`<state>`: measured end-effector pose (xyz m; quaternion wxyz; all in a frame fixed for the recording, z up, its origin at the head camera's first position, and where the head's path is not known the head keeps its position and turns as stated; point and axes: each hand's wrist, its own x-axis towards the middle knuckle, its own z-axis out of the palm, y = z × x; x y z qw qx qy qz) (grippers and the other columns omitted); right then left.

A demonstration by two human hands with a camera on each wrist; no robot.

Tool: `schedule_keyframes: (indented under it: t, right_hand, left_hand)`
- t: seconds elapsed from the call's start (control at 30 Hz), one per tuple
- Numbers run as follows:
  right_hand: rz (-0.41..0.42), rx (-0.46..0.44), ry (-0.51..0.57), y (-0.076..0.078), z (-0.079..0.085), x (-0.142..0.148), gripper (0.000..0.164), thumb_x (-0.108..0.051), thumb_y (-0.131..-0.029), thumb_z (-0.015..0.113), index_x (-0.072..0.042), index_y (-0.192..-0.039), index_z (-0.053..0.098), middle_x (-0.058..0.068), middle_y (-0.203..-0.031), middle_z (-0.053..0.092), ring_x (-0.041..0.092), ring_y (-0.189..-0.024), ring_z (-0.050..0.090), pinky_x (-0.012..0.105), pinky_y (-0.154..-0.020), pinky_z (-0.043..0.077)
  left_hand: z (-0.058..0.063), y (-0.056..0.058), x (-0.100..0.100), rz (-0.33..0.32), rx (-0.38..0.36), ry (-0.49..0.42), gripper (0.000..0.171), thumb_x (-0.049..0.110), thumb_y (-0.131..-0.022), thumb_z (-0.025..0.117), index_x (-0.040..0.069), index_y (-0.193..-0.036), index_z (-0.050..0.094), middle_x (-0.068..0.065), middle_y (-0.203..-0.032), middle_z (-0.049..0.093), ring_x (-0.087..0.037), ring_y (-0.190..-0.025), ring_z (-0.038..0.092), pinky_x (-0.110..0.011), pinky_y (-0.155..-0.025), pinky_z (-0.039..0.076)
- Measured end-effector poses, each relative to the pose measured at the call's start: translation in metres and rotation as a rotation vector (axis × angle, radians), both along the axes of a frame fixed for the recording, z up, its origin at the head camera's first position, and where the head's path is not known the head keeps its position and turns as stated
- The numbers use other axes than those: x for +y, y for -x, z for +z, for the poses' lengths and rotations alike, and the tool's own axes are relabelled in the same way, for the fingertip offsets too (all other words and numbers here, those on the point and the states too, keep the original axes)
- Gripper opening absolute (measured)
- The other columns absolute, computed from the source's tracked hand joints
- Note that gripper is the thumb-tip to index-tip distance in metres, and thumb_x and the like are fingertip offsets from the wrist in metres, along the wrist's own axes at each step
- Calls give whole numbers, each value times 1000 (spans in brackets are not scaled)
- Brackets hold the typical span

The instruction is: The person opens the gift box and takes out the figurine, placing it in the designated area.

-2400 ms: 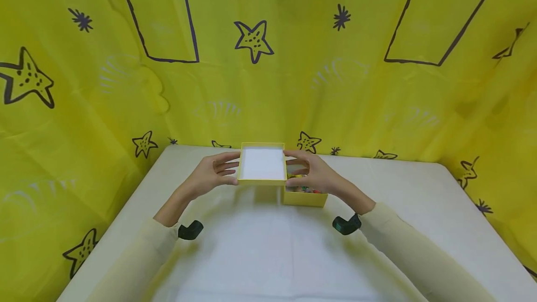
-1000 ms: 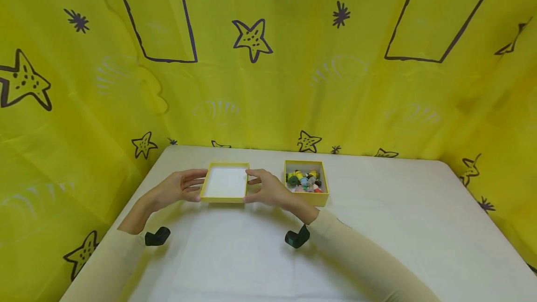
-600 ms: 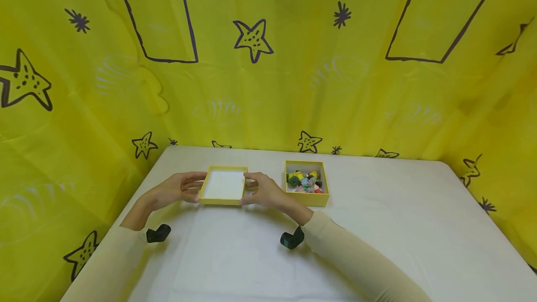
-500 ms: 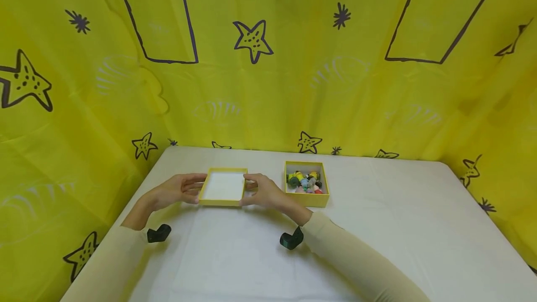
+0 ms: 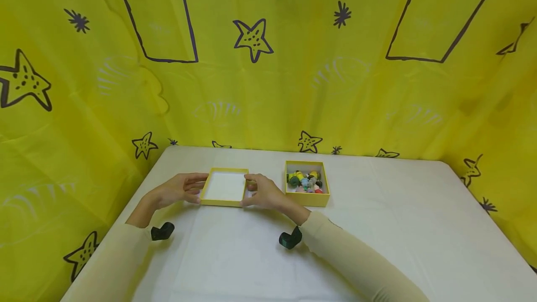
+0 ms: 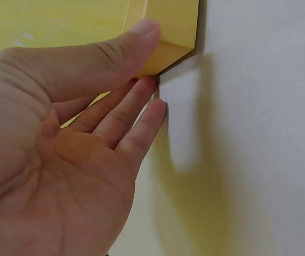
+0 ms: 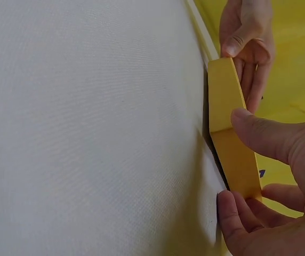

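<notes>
A shallow yellow box lid (image 5: 226, 186), white inside and hollow side up, lies level at the table surface, left of centre in the head view. My left hand (image 5: 176, 189) holds its left side, thumb at the near corner; in the left wrist view that thumb presses the yellow lid wall (image 6: 171, 32), fingertips by the lower edge. On the opposite side my right hand (image 5: 266, 193) grips the lid the same way, its thumb (image 7: 248, 125) on the near corner in the right wrist view. Right of that hand stands a deeper yellow box (image 5: 308, 199) containing several small colourful figures (image 5: 305, 181).
A white cloth covers the table (image 5: 377, 227). Behind it and along both sides hangs a yellow curtain (image 5: 285, 97) with dark starfish drawings. Dark wrist-worn cameras sit below the left wrist (image 5: 162, 231) and the right wrist (image 5: 290, 237).
Both hands have carried the lid left and down from beside the deeper box, uncovering the view of the figures. Over the last half second lid and hands have barely shifted.
</notes>
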<state>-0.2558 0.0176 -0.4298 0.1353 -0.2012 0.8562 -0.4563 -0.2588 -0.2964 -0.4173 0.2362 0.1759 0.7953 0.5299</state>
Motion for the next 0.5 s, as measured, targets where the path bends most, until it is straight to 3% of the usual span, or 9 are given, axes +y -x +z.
schedule_keyframes:
  t: [0.2, 0.5]
  right_hand:
    - [-7, 13, -26, 0, -1, -1, 86, -18, -79, 92, -5, -152, 48, 16, -135, 60, 29, -113, 66, 40, -99, 55]
    - [-13, 19, -37, -1, -1, -2, 86, -17, -79, 92, -4, -151, 47, 15, -135, 62, 28, -117, 65, 40, -99, 55]
  left_hand:
    - [-2, -2, 2, 2, 27, -1, 83, -11, -87, 75, -13, -155, 28, -33, -161, 27, -50, -147, 29, -45, -114, 39]
    - [-3, -3, 2, 27, 17, 9, 84, -11, -86, 75, -10, -156, 29, -32, -161, 29, -48, -147, 31, -40, -112, 42]
